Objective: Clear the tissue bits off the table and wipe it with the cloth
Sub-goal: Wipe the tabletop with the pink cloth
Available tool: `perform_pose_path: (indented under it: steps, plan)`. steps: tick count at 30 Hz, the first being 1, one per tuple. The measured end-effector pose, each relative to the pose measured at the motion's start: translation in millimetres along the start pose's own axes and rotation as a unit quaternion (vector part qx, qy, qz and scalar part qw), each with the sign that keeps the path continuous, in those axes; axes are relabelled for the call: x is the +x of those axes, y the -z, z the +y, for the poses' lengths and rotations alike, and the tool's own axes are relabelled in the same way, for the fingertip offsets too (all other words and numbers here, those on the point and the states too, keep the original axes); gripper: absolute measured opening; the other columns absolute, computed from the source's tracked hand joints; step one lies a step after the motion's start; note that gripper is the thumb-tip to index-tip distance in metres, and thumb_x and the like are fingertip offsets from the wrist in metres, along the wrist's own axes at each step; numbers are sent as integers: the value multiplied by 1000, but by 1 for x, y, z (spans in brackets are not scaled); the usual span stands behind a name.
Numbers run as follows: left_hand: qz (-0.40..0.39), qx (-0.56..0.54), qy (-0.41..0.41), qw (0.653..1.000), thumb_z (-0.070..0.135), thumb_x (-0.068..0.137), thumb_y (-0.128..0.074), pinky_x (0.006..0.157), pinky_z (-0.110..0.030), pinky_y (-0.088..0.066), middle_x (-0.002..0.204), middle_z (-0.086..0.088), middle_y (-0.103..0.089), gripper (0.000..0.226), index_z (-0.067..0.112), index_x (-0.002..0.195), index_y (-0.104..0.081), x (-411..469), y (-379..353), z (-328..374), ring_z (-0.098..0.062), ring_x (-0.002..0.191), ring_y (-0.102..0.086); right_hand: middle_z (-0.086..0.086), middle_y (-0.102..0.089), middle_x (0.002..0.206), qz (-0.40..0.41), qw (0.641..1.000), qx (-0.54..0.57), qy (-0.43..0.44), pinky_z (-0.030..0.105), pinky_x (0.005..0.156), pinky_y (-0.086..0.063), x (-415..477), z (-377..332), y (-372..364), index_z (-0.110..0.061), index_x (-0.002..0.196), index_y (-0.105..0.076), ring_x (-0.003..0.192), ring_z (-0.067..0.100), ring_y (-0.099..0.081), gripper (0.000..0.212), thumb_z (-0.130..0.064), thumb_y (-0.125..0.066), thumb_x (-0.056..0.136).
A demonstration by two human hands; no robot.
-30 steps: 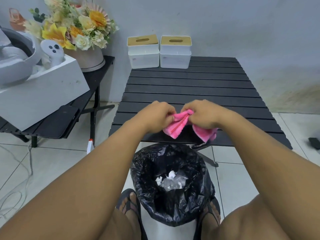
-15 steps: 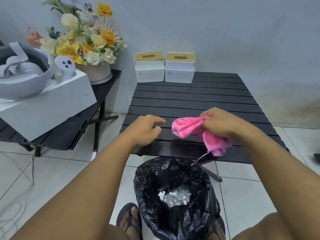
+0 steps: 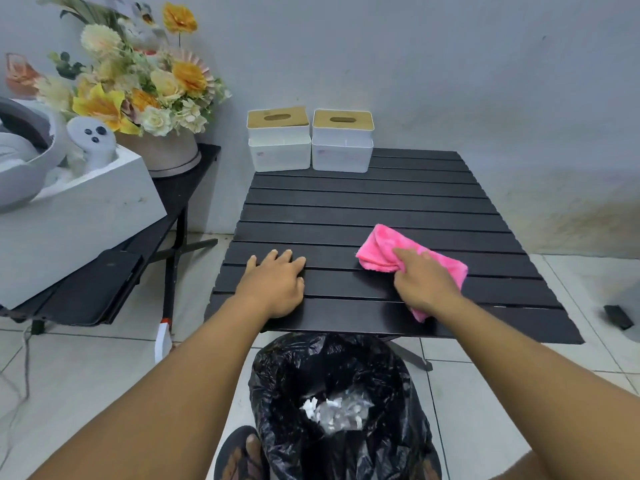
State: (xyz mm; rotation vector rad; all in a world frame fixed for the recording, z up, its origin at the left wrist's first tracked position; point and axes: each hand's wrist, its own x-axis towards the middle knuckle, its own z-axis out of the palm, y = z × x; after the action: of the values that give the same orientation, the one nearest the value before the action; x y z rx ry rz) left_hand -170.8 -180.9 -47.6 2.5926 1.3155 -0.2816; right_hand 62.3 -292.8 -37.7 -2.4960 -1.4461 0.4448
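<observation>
- On the table (image 3: 381, 202), near its front edge, the cloth (image 3: 384, 247) is now laid down. Half a second ago it was held in the air.
- It is gripped and pressed flat by the right hand (image 3: 422, 285), fingers curled into its folds.
- The left hand (image 3: 277, 285) is rested flat, fingers straight, well apart from it.
- Tissue bits (image 3: 336, 410) are seen only in the bag (image 3: 294, 375) — clearing is judged done, wiping just begun.

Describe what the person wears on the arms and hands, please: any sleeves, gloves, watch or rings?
Nothing is worn. The left hand and the right hand show no glove, ring, watch or bracelet, and both arms are bare, with no sleeve, as far as the picture shows.
</observation>
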Motion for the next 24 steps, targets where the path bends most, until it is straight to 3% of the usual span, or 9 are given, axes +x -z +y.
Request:
perform_pose_path:
  steps: [2,5,7,12,15,17,19,21,24]
  plan:
    - [2,11,4,1000,34,103,-28,120,-57,-11,163,-7,-22,52,23,154,-26,2,0,2,-28,151,-14,12,-38,152,-28,999,-6,46,46,89,-53,-9,-14,-7,-34,149,-34,122,38,-54,62,-12,-36,91]
    - [2,13,2,1000,32,102,-30,120,-56,-13,160,-10,-27,53,23,154,-28,4,1,10,-28,149,-19,-1,-26,161,-85,988,-14,125,44,115,-31,-22,-25,-14,-36,151,-31,147,26,-25,65,-10,-36,92]
    - [2,14,-10,1000,30,101,-31,120,-55,-14,157,-9,-31,50,22,151,-34,4,3,21,-27,148,-22,-4,-29,160,-100,986,-17,131,38,118,-26,-21,-11,-4,-35,150,-35,148,20,-24,62,-10,-37,93]
    - [-2,29,-61,998,29,103,-31,119,-55,-16,150,-6,-38,45,21,146,-39,-2,3,46,-29,144,-27,2,-47,150,-36,999,-8,22,33,97,-47,-20,51,22,-35,144,-45,126,28,-51,59,-7,-37,92]
    - [-3,34,-71,997,29,104,-29,120,-54,-14,161,-5,-26,51,24,155,-26,0,1,54,-29,149,-20,-7,-23,162,-45,997,-47,31,30,70,-58,-36,42,19,-35,149,-36,136,31,-42,63,-9,-36,92]
    - [1,42,-69,997,31,104,-29,120,-55,-15,162,-6,-24,52,25,156,-23,3,0,56,-30,149,-19,-9,-15,163,-79,991,-57,91,45,100,-49,-48,30,13,-36,151,-31,148,27,-23,64,-9,-37,94]
    - [-4,48,-64,997,32,105,-27,120,-55,-14,163,-7,-22,53,27,157,-21,4,-2,58,-31,150,-17,-10,-15,163,-117,980,-59,151,44,119,-25,-56,30,8,-37,152,-30,151,21,-12,62,-11,-37,96]
    - [-12,50,-60,997,34,105,-26,121,-55,-13,164,-8,-18,53,31,157,-19,4,-3,61,-33,151,-14,-12,-20,162,-125,979,-59,147,43,120,-22,-57,42,12,-40,150,-32,150,20,-19,61,-12,-37,96]
    - [-13,52,-56,997,36,105,-24,121,-56,-13,163,-13,-17,51,36,156,-18,4,-5,66,-36,150,-13,-2,-37,156,-54,998,-24,-2,47,104,-45,-52,62,28,-40,144,-42,135,30,-45,65,-8,-37,88]
